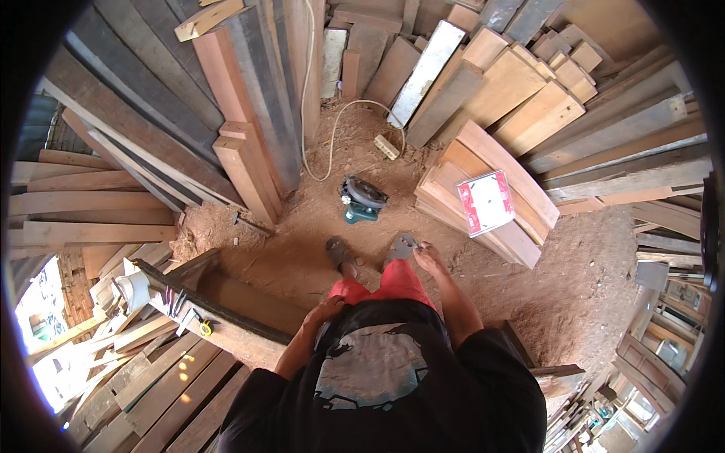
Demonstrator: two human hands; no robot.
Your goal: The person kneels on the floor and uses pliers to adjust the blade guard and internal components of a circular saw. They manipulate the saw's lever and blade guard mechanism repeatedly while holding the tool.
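My left hand rests at the left thigh of my red shorts; its fingers are partly hidden. Beside my right knee is my right hand, its fingers curled together. Anything between them is too small to make out. Ahead of my feet a teal circular saw lies on the dusty floor, its round blade guard toward the far side. To the right, a red and white flat box sits on a stack of planks.
A pale cable curls to a power strip beyond the saw. Upright boards lean at the left. On a wooden bench lie a yellow tape measure and a square. More timber lines the far wall and right side.
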